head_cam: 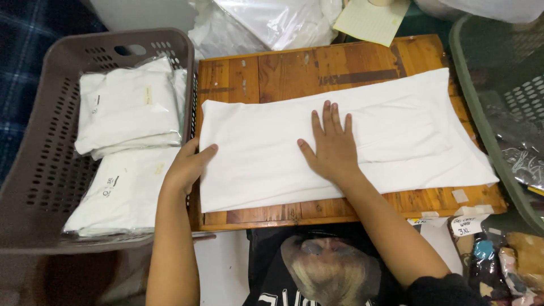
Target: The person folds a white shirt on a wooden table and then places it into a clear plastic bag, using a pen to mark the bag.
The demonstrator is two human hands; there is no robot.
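Matt white cloth (272,164), worn wooden board (294,71)

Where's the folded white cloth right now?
In the head view, the folded white cloth lies across the wooden board, right of the brown plastic basket; the right hand presses its middle, the left hand grips its left edge.

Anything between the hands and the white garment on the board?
Nothing visible. The right hand lies flat on the folded white garment, fingers spread, and the left hand grips its left edge, thumb on top. The garment lies on the wooden board with nothing on top of it besides the hands.
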